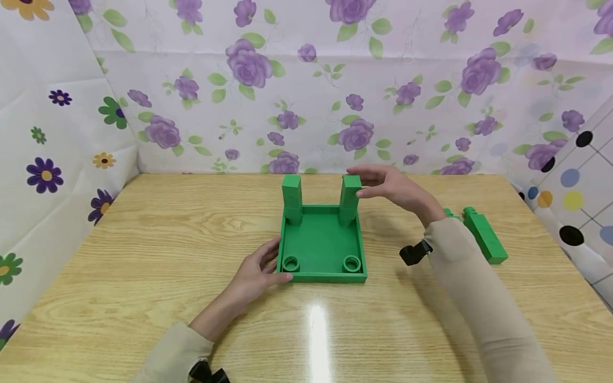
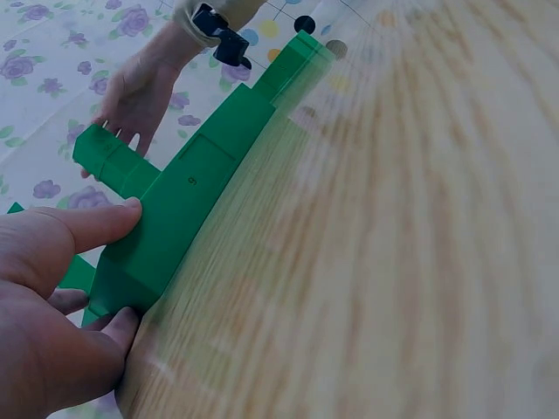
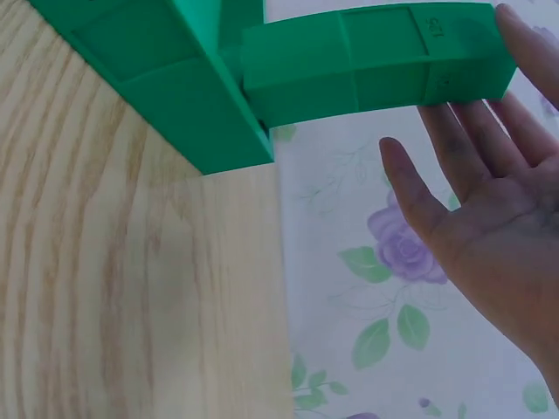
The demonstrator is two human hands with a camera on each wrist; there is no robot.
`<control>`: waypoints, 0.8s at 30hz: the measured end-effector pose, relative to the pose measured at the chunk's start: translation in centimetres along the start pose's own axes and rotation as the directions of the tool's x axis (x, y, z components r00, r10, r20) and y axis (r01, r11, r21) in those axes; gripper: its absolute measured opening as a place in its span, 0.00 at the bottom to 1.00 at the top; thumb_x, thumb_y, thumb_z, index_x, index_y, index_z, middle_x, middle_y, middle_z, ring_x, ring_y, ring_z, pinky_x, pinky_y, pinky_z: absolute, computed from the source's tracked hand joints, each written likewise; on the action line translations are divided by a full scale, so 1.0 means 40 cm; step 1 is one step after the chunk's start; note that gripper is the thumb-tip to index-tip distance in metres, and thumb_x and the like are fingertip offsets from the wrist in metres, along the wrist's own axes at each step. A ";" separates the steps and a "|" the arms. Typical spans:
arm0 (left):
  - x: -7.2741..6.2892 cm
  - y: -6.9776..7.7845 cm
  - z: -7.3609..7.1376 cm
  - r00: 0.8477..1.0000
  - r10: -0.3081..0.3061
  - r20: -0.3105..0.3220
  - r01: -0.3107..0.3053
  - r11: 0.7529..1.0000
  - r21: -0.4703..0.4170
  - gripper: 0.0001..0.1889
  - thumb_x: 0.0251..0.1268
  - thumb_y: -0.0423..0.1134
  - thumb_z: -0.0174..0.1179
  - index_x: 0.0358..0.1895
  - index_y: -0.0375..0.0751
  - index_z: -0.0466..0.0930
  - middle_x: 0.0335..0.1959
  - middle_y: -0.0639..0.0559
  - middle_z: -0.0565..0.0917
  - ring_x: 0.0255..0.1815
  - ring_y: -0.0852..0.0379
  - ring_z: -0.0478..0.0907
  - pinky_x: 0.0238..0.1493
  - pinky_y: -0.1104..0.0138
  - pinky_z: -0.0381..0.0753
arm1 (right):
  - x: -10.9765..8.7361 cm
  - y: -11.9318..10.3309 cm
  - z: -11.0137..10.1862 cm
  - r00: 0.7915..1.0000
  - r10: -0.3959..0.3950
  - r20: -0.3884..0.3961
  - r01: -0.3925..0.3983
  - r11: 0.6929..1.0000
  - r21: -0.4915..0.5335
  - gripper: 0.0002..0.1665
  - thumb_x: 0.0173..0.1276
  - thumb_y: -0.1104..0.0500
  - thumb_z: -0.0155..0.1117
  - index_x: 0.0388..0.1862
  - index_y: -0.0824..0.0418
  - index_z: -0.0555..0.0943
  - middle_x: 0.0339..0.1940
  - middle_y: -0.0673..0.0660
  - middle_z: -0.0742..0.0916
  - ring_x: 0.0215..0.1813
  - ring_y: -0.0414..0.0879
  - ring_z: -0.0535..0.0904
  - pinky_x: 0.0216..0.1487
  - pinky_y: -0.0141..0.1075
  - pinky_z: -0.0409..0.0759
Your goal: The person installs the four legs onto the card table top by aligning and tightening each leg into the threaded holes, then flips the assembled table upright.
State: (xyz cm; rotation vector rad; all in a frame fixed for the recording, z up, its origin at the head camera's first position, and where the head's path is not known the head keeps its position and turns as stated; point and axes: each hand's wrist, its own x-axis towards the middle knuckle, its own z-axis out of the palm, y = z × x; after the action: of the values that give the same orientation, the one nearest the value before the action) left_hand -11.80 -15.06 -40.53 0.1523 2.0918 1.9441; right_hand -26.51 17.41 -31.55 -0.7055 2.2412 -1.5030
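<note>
Tray (image 1: 323,242) holding two posts (image 1: 292,196), left hand (image 1: 256,271) pinching it, right hand (image 1: 395,186) relaxed at one

Bright head view, white glare (image 1: 319,340) streaking the tabletop (image 1: 158,255); wrist views dimmer, perhaps slightly soft

Green square tray (image 1: 323,239), flat; green posts (image 1: 349,199) upright at far corners, ring sockets (image 1: 351,264) near.

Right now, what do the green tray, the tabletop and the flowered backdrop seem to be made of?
Green tray: likely molded plastic, satin; even color, crisp edges.
Tabletop: wood or wood-look laminate, glossy; grain with a bright reflection.
Flowered backdrop: probably thin fabric or plastic sheeting, printed; visible fold creases.
</note>
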 end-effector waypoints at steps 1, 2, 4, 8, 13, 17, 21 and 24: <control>0.000 0.000 0.000 1.000 -0.001 -0.001 0.001 1.000 -0.001 0.45 0.56 0.25 0.67 0.76 0.40 0.52 0.73 0.39 0.58 0.74 0.45 0.55 0.65 0.68 0.67 | 0.002 -0.003 0.000 1.000 0.005 0.006 -0.005 1.000 -0.007 0.36 0.66 0.57 0.68 0.71 0.59 0.68 0.69 0.58 0.73 0.69 0.53 0.66 0.68 0.48 0.67; -0.001 0.000 0.000 1.000 -0.001 -0.003 0.001 1.000 -0.001 0.45 0.56 0.25 0.67 0.76 0.40 0.52 0.73 0.39 0.58 0.73 0.45 0.55 0.65 0.68 0.67 | 0.003 -0.005 0.001 1.000 0.011 0.011 -0.011 1.000 -0.015 0.35 0.66 0.57 0.68 0.71 0.60 0.69 0.67 0.59 0.74 0.68 0.53 0.67 0.67 0.48 0.68; -0.001 0.001 0.000 1.000 -0.002 -0.004 0.002 1.000 -0.003 0.45 0.56 0.25 0.67 0.76 0.40 0.52 0.73 0.39 0.58 0.73 0.45 0.55 0.65 0.68 0.68 | 0.004 -0.009 0.003 1.000 0.022 0.008 -0.022 0.999 -0.030 0.34 0.67 0.56 0.67 0.70 0.60 0.70 0.64 0.60 0.77 0.66 0.53 0.70 0.66 0.49 0.70; -0.002 0.002 0.000 1.000 0.001 -0.005 -0.001 1.000 -0.005 0.45 0.56 0.24 0.67 0.76 0.40 0.53 0.73 0.39 0.58 0.73 0.45 0.55 0.65 0.68 0.68 | 0.004 -0.007 0.011 0.999 0.029 -0.033 -0.030 0.999 -0.040 0.32 0.67 0.57 0.67 0.68 0.63 0.72 0.59 0.61 0.80 0.61 0.52 0.75 0.63 0.49 0.73; -0.001 0.000 0.002 1.000 0.002 -0.005 -0.002 1.000 -0.004 0.45 0.56 0.24 0.67 0.76 0.40 0.53 0.73 0.39 0.58 0.73 0.45 0.55 0.65 0.67 0.68 | 0.001 0.004 0.030 0.993 0.003 -0.115 -0.008 0.999 -0.046 0.29 0.65 0.57 0.69 0.64 0.63 0.76 0.54 0.60 0.84 0.56 0.50 0.79 0.59 0.44 0.77; 0.000 -0.002 0.002 1.000 -0.001 -0.002 0.001 1.000 -0.007 0.45 0.56 0.25 0.67 0.76 0.40 0.53 0.73 0.39 0.58 0.73 0.45 0.55 0.65 0.67 0.68 | -0.001 0.009 0.045 0.986 -0.014 -0.167 0.007 0.999 -0.046 0.28 0.65 0.57 0.70 0.62 0.63 0.77 0.51 0.60 0.85 0.54 0.48 0.80 0.58 0.44 0.78; 0.001 -0.003 0.002 1.000 0.005 0.000 -0.005 1.000 -0.007 0.45 0.56 0.25 0.67 0.76 0.40 0.52 0.73 0.39 0.58 0.74 0.45 0.54 0.66 0.67 0.67 | -0.002 0.016 0.054 0.981 -0.028 -0.192 0.021 0.999 -0.036 0.27 0.65 0.57 0.69 0.62 0.64 0.77 0.51 0.60 0.85 0.53 0.48 0.81 0.58 0.45 0.79; 0.001 -0.002 0.004 1.000 0.013 -0.003 -0.013 1.000 -0.004 0.45 0.56 0.24 0.67 0.76 0.39 0.52 0.73 0.39 0.58 0.74 0.46 0.54 0.66 0.67 0.66 | -0.003 0.019 0.059 0.978 -0.041 -0.205 0.035 0.999 -0.034 0.27 0.65 0.58 0.69 0.62 0.64 0.76 0.51 0.61 0.85 0.53 0.48 0.81 0.57 0.44 0.79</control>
State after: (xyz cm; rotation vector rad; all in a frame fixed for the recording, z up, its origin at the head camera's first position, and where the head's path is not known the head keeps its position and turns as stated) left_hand -11.79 -14.92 -40.62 0.1622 2.0937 1.9576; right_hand -25.28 15.94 -33.14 -0.6302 2.4186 -1.6312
